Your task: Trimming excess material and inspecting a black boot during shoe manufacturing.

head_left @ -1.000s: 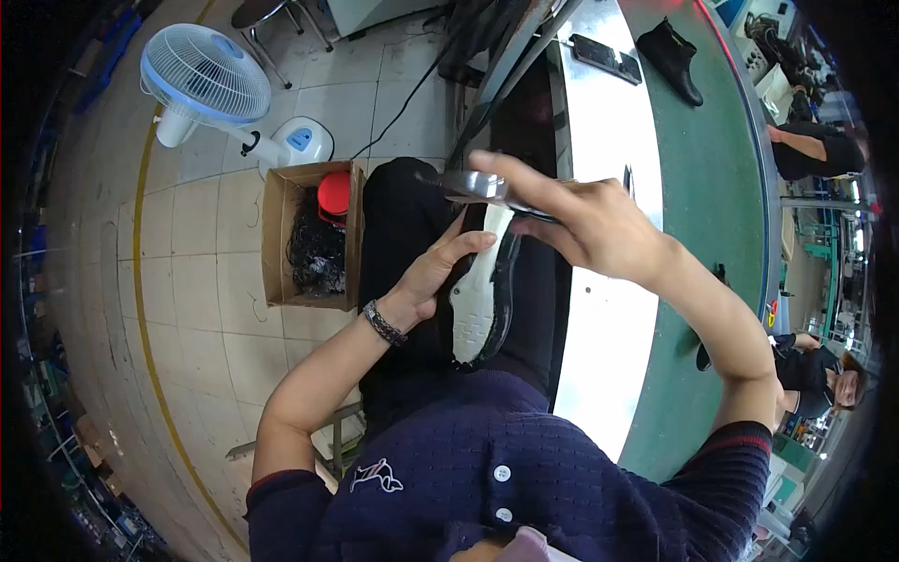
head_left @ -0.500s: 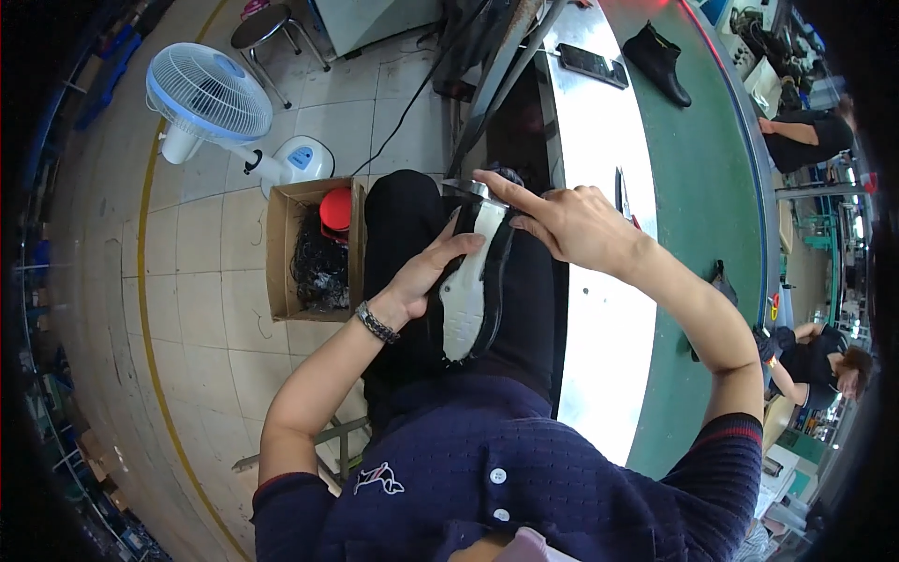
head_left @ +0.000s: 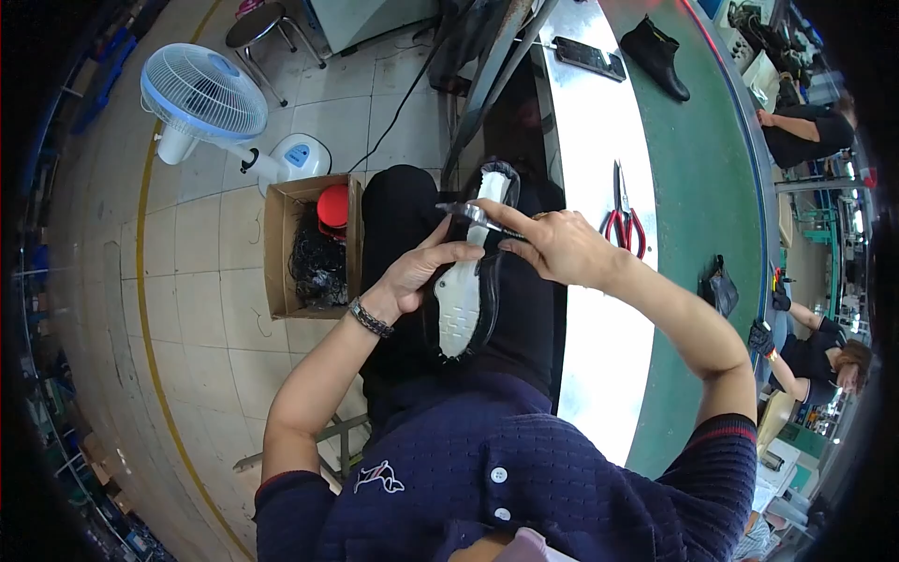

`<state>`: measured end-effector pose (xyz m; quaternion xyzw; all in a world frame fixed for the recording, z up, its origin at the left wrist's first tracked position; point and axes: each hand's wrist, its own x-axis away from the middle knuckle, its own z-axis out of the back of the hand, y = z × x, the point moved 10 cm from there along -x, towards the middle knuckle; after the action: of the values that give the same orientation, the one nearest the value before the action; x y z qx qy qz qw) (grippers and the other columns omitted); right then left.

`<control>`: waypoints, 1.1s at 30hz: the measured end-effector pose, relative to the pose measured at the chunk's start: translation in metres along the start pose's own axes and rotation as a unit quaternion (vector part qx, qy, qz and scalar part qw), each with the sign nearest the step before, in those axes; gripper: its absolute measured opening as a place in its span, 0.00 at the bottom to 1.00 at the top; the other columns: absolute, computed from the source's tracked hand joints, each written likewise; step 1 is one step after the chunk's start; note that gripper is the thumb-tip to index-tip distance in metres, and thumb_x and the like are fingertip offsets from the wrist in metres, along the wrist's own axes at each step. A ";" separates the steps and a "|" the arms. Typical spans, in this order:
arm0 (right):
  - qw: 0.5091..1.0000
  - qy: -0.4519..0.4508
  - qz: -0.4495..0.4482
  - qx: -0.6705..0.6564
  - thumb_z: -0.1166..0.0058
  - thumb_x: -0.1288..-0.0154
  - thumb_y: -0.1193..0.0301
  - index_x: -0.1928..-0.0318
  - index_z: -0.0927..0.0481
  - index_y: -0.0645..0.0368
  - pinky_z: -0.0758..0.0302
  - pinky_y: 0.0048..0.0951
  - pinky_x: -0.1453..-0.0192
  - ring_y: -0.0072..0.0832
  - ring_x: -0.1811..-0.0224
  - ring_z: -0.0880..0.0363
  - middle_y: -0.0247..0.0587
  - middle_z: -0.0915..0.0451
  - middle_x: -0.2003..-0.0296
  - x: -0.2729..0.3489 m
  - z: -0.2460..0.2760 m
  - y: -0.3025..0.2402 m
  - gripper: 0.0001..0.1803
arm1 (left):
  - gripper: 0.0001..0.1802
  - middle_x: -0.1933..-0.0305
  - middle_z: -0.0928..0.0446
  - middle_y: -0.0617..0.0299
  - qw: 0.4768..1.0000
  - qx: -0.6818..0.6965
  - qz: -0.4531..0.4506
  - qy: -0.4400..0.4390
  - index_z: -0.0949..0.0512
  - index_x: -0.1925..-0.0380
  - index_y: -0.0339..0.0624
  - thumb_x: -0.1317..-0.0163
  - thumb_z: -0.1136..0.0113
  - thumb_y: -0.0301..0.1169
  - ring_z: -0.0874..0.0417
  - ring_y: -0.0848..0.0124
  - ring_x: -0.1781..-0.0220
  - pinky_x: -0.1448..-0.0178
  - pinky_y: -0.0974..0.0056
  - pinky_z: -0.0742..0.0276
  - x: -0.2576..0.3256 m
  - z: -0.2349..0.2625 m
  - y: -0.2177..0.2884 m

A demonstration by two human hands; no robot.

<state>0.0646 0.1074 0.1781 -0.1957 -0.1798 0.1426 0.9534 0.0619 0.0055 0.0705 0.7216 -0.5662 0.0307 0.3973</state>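
Observation:
An upturned black shoe upper with a white bottom (head_left: pixel 459 318) lies lengthwise over my lap. My left hand (head_left: pixel 412 279) is closed round its left side, the thumb pressed flat on the white bottom and the other fingers mostly hidden. My right hand (head_left: pixel 562 245) grips a hammer (head_left: pixel 473 214), whose metal head is over the narrow middle of the shoe; its dark handle is largely covered by my fingers. Small dark bits stick out along the shoe's near end.
Red-handled pliers (head_left: pixel 623 223) and a phone (head_left: pixel 590 58) lie on the metal bench edge (head_left: pixel 604 347). A black boot (head_left: pixel 655 59) and a dark piece (head_left: pixel 719 288) are on the green belt (head_left: pixel 707 187). To the left stand a cardboard box (head_left: pixel 281 253) and fan (head_left: pixel 201 94). Co-workers are beyond the belt.
The hammer and my right hand have moved nearer to me along the shoe. More of the shoe's far end now shows, and the pliers on the bench have come into fuller view.

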 end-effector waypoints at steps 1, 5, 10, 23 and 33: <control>0.998 -0.048 -0.025 0.018 0.48 0.31 0.64 0.27 0.46 0.41 0.27 0.39 0.77 0.39 0.84 0.23 0.43 0.24 0.84 -0.003 -0.001 -0.001 0.35 | 0.43 0.51 0.26 0.67 1.000 0.004 0.006 -0.004 0.40 0.32 0.48 0.46 0.28 0.33 0.23 0.76 0.52 0.45 0.65 0.26 0.000 0.003 -0.002; 0.995 -0.004 0.042 0.089 0.49 0.31 0.65 0.27 0.45 0.43 0.27 0.39 0.78 0.39 0.84 0.22 0.44 0.24 0.85 0.002 0.021 -0.027 0.34 | 0.42 0.52 0.26 0.67 1.000 0.003 0.011 0.022 0.38 0.33 0.47 0.47 0.28 0.29 0.23 0.75 0.51 0.43 0.65 0.27 0.009 0.002 0.000; 0.999 0.009 0.008 -0.031 0.49 0.31 0.67 0.27 0.47 0.43 0.27 0.37 0.79 0.37 0.83 0.22 0.44 0.23 0.84 0.002 0.003 -0.013 0.35 | 0.44 0.49 0.27 0.65 1.000 -0.021 0.015 -0.014 0.40 0.32 0.47 0.48 0.28 0.28 0.23 0.73 0.48 0.41 0.65 0.29 0.003 0.004 -0.007; 0.990 -0.126 -0.063 0.032 0.49 0.32 0.69 0.29 0.41 0.37 0.24 0.39 0.75 0.36 0.81 0.21 0.41 0.24 0.83 0.026 0.006 -0.016 0.32 | 0.54 0.27 0.41 0.63 0.992 0.087 -0.075 -0.051 0.57 0.24 0.58 0.42 0.36 0.56 0.40 0.68 0.27 0.27 0.60 0.41 0.020 -0.006 -0.029; 0.961 -0.013 0.087 0.264 0.58 0.35 0.79 0.30 0.41 0.19 0.20 0.23 0.73 0.29 0.69 0.21 0.54 0.25 0.58 0.050 -0.007 -0.067 0.39 | 0.37 0.26 0.43 0.61 0.964 0.234 -0.076 -0.099 0.57 0.25 0.66 0.29 0.55 0.54 0.37 0.66 0.27 0.28 0.55 0.35 0.023 -0.016 -0.054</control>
<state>0.1257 0.0630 0.2150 0.0500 -0.1306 0.2697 0.9527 0.1223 -0.0009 0.0635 0.8349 -0.5231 0.0603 0.1600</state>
